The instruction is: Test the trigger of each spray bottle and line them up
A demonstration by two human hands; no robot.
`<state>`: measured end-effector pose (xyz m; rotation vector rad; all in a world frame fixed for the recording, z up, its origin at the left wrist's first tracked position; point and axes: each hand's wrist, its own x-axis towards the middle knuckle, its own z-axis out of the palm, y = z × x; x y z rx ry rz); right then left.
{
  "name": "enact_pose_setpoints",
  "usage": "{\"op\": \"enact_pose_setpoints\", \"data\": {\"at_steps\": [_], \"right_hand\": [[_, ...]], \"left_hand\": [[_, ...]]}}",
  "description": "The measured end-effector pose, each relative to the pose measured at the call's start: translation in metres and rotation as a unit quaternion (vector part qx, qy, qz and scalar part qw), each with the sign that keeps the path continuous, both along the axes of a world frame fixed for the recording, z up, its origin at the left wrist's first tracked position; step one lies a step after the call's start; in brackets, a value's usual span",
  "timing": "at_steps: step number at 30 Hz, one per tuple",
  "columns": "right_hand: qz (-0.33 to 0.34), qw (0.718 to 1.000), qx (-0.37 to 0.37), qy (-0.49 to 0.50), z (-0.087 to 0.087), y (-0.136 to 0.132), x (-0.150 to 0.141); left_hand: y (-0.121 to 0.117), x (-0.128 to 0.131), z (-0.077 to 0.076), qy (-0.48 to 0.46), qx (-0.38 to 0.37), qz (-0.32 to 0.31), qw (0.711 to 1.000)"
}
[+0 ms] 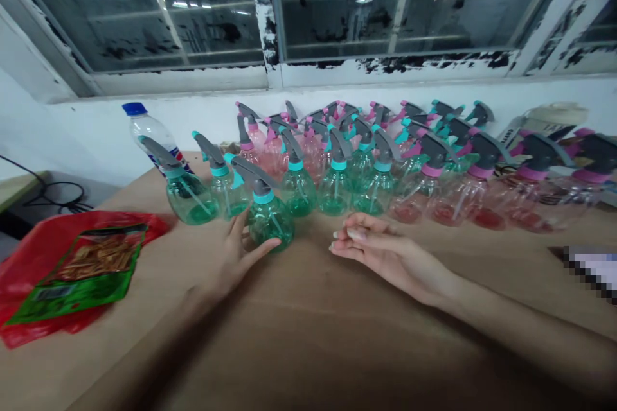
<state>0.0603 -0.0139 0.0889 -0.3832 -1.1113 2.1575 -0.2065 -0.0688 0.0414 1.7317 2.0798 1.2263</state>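
My left hand (230,258) cups the base of a green spray bottle (268,213) with a grey trigger head, standing a little in front of the others; thumb and fingers wrap its lower part. My right hand (373,245) lies on the brown table (308,334) just right of that bottle, fingers loosely curled together, holding nothing. Behind stand several green spray bottles (332,183) and, further right, several pink spray bottles (448,186), all upright in rows.
A clear water bottle with a blue cap (147,131) stands at the back left. A red plastic bag with a green snack packet (77,266) lies at the left edge. A white wall and windows run behind the table. A blurred patch (592,270) sits at right.
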Motion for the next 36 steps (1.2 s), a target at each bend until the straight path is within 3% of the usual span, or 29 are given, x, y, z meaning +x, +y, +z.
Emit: {"op": "enact_pose_setpoints", "data": {"at_steps": [6,15,19,25,27,32,36], "right_hand": [[-0.032,0.997,0.026,-0.072,-0.014,0.008,0.002],[-0.063,0.967,0.110,-0.219,-0.033,0.017,0.013],[-0.072,0.964,0.163,-0.196,-0.046,0.018,0.015],[-0.109,0.931,0.265,-0.228,-0.063,0.016,0.022],[-0.135,0.896,0.335,-0.258,-0.064,0.015,0.025],[-0.189,0.758,0.511,-0.358,-0.067,0.012,0.035],[-0.199,0.713,0.548,-0.390,-0.074,0.013,0.040]], "left_hand": [[0.019,-0.004,0.002,0.027,-0.005,0.021,0.999],[0.029,-0.011,0.004,0.188,0.030,0.077,0.979],[0.029,-0.008,0.016,0.222,-0.002,0.099,0.970],[0.029,-0.007,0.026,0.290,0.001,0.137,0.947],[0.029,-0.007,0.028,0.308,0.005,0.150,0.940],[0.030,-0.006,0.031,0.327,-0.016,0.160,0.931],[0.031,-0.007,0.033,0.318,-0.028,0.179,0.931]]}}
